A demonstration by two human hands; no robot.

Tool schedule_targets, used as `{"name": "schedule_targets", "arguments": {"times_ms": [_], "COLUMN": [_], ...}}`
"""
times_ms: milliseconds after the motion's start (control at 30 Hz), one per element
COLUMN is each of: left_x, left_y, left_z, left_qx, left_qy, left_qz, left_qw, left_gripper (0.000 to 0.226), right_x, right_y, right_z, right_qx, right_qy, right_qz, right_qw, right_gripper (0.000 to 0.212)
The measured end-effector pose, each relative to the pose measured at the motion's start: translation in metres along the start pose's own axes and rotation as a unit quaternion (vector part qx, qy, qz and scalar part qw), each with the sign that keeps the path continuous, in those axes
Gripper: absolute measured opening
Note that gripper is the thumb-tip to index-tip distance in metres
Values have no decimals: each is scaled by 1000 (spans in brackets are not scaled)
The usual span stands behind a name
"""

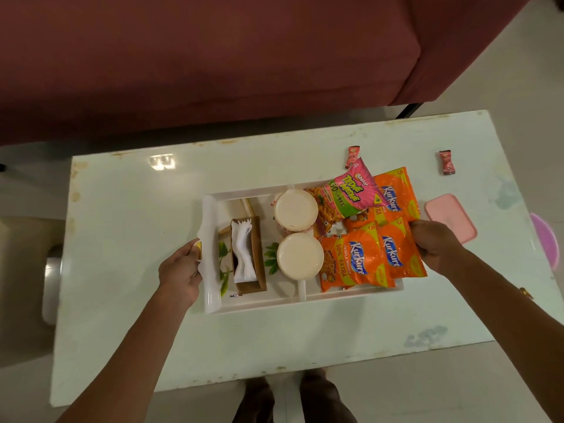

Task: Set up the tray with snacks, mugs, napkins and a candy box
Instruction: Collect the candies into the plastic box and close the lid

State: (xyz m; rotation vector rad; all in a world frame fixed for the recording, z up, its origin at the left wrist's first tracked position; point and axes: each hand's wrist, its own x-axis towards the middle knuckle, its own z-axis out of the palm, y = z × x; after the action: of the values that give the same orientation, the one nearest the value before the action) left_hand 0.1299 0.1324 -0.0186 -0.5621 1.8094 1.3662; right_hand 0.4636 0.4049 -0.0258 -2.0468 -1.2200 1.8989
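A white tray [259, 304] sits in the middle of the white table. On it stand a brown napkin holder [254, 254] with white napkins, two covered cream mugs [295, 212] [300, 258], several orange Kurkure packets [360, 264] and a pink Tedhe Medhe packet [354, 190]. My left hand [180, 270] grips the tray's left handle. My right hand [435, 242] is curled at the tray's right end, beside the orange packets; the handle under it is hidden.
A pink lid [451, 218] lies right of the tray. Two small red candies [353, 156] [446, 161] lie on the table [137, 209] behind it. A maroon sofa [213, 56] runs along the far edge. My feet show below the table's near edge.
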Motion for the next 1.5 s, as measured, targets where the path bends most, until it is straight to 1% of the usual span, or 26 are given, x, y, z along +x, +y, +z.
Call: {"name": "schedule_targets", "arguments": {"times_ms": [100, 267, 367, 500, 767, 967, 1033, 1100, 1167, 1233, 1300, 1333, 1367, 1433, 1500], "left_x": [5, 11, 13, 17, 30, 25, 19, 9, -5, -28, -62, -78, -100, -144, -178], "left_y": [-4, -4, -4, -6, -10, -11, -8, -5, 0, 8, 19, 24, 29, 32, 24], "left_z": [-2, -5, -5, -5, -9, -17, -22, -27, -28, -24, -12, -5, 7, 36, 70], "left_qx": [5, 19, 19, 22, 25, 20, 7, 4, 24, 21, -12, -27, -37, -39, -21], "left_qy": [1, 1, -1, -2, -19, -48, -46, -21, 20, 40, 19, -7, -51, -168, -270], "left_qz": [-4, -3, -5, -10, -11, -3, -1, 23, 83, 149, 204, 227, 240, 243, 223], "left_qw": [1000, 1000, 1000, 1000, 999, 999, 999, 999, 996, 988, 979, 973, 969, 955, 936], "left_gripper": [30, 30, 29, 29, 31, 31, 32, 33, 33, 31, 26, 23, 21, 17, 16], "right_x": [5, 5, 9, 11, 15, 7, -2, -14, -30, -50, -72, -76, -83, -93, -92], "right_y": [4, 11, 15, 18, 24, 27, 26, 23, 19, 14, 7, 6, 4, 1, 2], "right_z": [3, 6, 6, 7, 11, 9, 3, -5, -16, -26, -36, -36, -42, -53, -65], "right_qx": [-5, -8, -9, 2, -1, 23, 7, -3, -33, -76, -110, -142, -186, -274, -307], "right_qy": [-1, -5, -5, -10, -6, -16, 6, 53, 105, 147, 174, 184, 201, 239, 252], "right_qz": [7, 13, 9, 6, 8, -1, -26, -50, -70, -85, -101, -112, -126, -160, -188], "right_qw": [1000, 1000, 1000, 1000, 1000, 1000, 1000, 997, 991, 982, 973, 966, 954, 918, 898], "right_gripper": [31, 22, 25, 21, 31, 30, 27, 22, 23, 18, 13, 14, 16, 18, 23]}}
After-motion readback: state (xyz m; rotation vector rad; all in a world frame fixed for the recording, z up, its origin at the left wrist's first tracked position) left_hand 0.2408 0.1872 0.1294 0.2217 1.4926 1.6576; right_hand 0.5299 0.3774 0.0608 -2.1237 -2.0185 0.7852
